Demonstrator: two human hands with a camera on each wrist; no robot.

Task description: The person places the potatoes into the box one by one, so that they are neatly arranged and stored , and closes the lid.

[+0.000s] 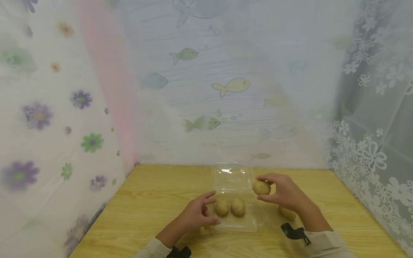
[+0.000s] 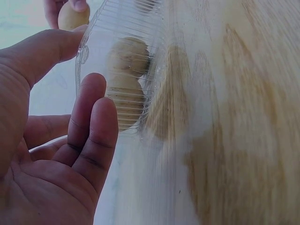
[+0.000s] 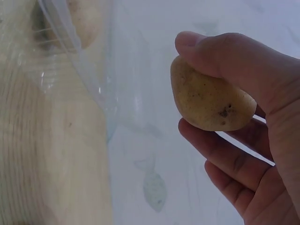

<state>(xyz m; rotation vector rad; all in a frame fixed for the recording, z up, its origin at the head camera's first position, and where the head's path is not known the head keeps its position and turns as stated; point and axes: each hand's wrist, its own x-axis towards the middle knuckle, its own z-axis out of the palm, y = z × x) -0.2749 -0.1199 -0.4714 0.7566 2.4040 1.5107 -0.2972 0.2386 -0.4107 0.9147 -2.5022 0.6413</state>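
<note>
An open clear plastic clamshell box [image 1: 253, 216] lies on the wooden table [image 1: 155, 200], its lid [image 1: 231, 178] folded back. Two small potatoes [image 1: 221, 206] [image 1: 237, 206] sit side by side in its base; in the left wrist view they show through the ribbed wall [image 2: 126, 56]. My right hand [image 1: 265, 187] grips a third potato [image 1: 260, 187] [image 3: 208, 101] between thumb and fingers, in the air over the box's right rear corner. My left hand [image 1: 210, 209] [image 2: 85, 60] rests against the box's left side, thumb and fingertips touching the plastic.
Another potato [image 1: 288, 213] lies on the table under my right wrist, right of the box. Translucent printed curtains wall in the table at the left [image 1: 64, 143], back [image 1: 226, 107] and right [image 1: 371, 150]. Bare wood stretches left of the box.
</note>
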